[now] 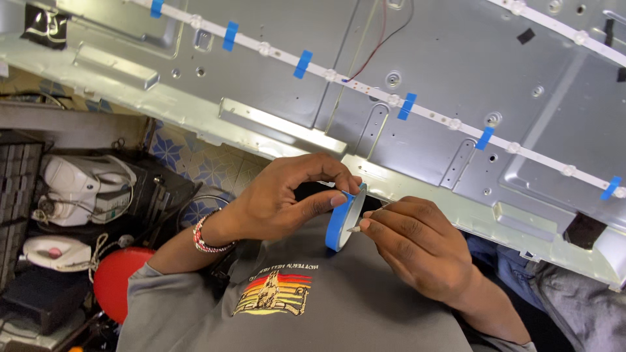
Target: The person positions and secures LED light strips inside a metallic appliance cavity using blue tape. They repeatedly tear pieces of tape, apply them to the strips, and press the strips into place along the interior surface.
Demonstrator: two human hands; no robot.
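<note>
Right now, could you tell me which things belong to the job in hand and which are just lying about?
In use: blue tape roll, left hand, right hand, thin tool, taped light strip, metal panel.

Lying about: red ball, white appliances.

Our left hand (283, 199) sits curled in front of our chest, thumb and forefinger pinched together at their tips, the remaining fingers folded loosely beneath; the wrist bends back toward the body (a beaded band circles it). Our right hand (417, 251) lies just beside it, palm down, knuckles raised, its thumb and forefinger drawn to a fine point aimed at the left fingertips. Both forearms angle inward from grey sleeves.
</note>
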